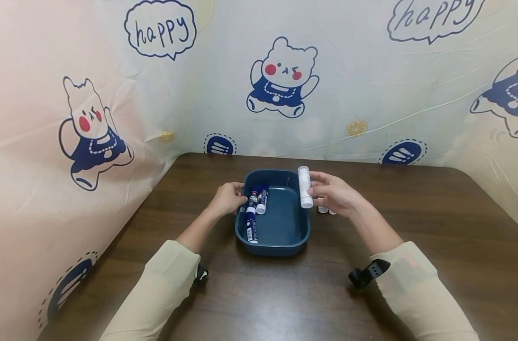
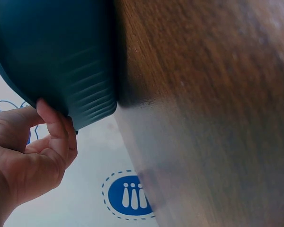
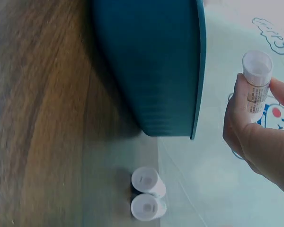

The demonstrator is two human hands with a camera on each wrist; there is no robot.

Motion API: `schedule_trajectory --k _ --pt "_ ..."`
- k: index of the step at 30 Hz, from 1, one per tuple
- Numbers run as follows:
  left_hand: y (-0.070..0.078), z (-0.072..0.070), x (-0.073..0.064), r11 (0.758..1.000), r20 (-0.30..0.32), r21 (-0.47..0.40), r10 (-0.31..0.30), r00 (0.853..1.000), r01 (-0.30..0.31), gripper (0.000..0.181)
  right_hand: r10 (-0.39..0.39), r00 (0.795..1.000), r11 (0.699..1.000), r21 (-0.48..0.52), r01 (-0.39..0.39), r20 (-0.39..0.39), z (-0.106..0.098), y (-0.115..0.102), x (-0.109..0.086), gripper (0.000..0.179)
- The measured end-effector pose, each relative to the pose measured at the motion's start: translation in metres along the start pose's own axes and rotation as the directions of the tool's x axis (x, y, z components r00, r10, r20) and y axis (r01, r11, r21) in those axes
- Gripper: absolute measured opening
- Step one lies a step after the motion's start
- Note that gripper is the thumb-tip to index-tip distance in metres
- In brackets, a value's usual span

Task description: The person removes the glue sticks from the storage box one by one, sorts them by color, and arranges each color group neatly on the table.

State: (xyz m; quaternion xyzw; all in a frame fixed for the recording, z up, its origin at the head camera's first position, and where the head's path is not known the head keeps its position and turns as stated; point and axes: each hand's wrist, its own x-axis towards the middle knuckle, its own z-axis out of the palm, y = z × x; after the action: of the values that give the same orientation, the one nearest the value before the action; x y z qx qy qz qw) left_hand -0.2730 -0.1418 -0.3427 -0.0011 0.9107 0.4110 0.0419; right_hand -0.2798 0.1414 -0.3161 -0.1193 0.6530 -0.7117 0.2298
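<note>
A dark teal plastic bin [image 1: 273, 248] stands on the table, with several blue-and-white glue sticks [image 1: 262, 198] lying along its left side. My left hand [image 1: 225, 199] grips the bin's left rim, thumb at the edge; the left wrist view shows the fingers [image 2: 57, 127] at the ribbed outer wall. Above the right rim, my right hand [image 1: 336, 194] holds a white glue stick [image 1: 304, 187] nearly upright between thumb and fingers. The right wrist view shows its white end and printed label, clear of the bin.
Two white tubes [image 3: 148, 180] stand side by side on the table right of the bin, partly hidden by my right hand in the head view. The brown wooden table [image 1: 259, 303] meets a printed cloth [image 1: 361, 85] behind and on the left.
</note>
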Motion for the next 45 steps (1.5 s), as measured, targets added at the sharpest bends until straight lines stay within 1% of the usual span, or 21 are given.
schedule_trajectory --k 7,13,21,25,27,32,36,41,43,45 --pt "-0.001 0.002 0.001 1.000 -0.001 0.002 0.003 1.000 -0.003 0.047 -0.002 1.000 1.000 0.011 0.002 -0.017 -0.013 0.000 -0.005 0.069" --pt "-0.002 0.003 0.002 1.000 0.001 0.000 0.003 1.000 -0.003 0.048 -0.023 0.999 0.999 0.040 0.023 -0.022 -0.025 0.002 -0.008 0.070" --pt "-0.001 0.004 0.002 1.000 0.005 -0.003 -0.004 1.000 0.004 0.048 -0.012 0.999 0.998 0.054 0.015 -0.047 -0.041 0.005 -0.012 0.071" --pt "-0.001 0.004 0.002 1.000 0.008 0.003 -0.013 1.000 0.013 0.048 -0.010 0.998 0.997 0.081 0.015 -0.062 -0.047 0.007 -0.014 0.072" --pt "-0.002 0.005 0.002 1.000 0.007 0.004 -0.014 1.000 0.014 0.048 -0.013 0.997 0.995 0.099 0.021 -0.080 -0.049 0.007 -0.015 0.072" --pt "-0.001 0.004 0.002 1.000 0.013 -0.002 -0.022 1.000 0.022 0.048 -0.015 0.988 0.991 0.132 0.035 -0.155 -0.055 0.008 -0.017 0.070" --pt "0.001 0.003 0.003 0.999 0.018 0.006 -0.035 0.999 0.035 0.048 -0.010 0.980 0.990 0.138 0.038 -0.199 -0.062 0.008 -0.017 0.069" --pt "0.004 0.002 0.004 1.000 0.022 0.016 -0.025 0.999 0.025 0.048 0.022 0.966 0.995 0.104 0.005 -0.258 -0.073 0.008 -0.018 0.068" --pt "0.003 0.001 0.004 0.999 0.020 0.018 -0.032 0.999 0.032 0.048 0.036 0.961 0.998 0.059 -0.021 -0.274 -0.076 0.009 -0.017 0.068" --pt "0.002 0.000 0.004 0.999 0.014 0.017 -0.042 0.999 0.042 0.048 0.045 0.957 0.999 -0.007 -0.049 -0.285 -0.077 0.009 -0.015 0.067"
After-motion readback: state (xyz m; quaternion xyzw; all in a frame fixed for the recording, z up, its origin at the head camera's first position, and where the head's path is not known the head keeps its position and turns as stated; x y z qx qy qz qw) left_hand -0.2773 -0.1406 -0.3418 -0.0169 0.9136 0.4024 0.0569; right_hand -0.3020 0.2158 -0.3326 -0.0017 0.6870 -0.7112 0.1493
